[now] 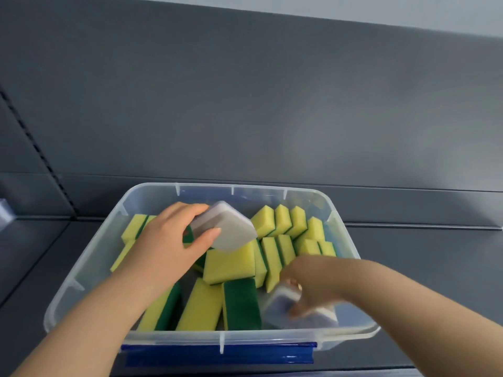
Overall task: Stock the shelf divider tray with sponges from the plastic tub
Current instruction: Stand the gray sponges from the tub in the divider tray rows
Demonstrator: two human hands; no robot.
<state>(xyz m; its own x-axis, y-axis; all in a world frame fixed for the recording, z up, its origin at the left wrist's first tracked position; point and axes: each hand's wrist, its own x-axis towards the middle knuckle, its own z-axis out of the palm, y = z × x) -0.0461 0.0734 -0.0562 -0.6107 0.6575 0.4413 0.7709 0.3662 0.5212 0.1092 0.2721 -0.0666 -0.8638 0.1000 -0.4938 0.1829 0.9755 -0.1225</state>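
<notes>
Now, left grip (174, 236) clasping white sponge (231, 231) over plastic tub (272, 337), right grip (315, 281) clutching second white sponge (280, 308) inside it

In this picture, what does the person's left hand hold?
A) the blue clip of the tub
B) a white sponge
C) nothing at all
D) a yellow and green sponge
B: the left hand curls its fingers round a white sponge, over the yellow and green sponges in the tub. The right hand grips a second white sponge.
</notes>
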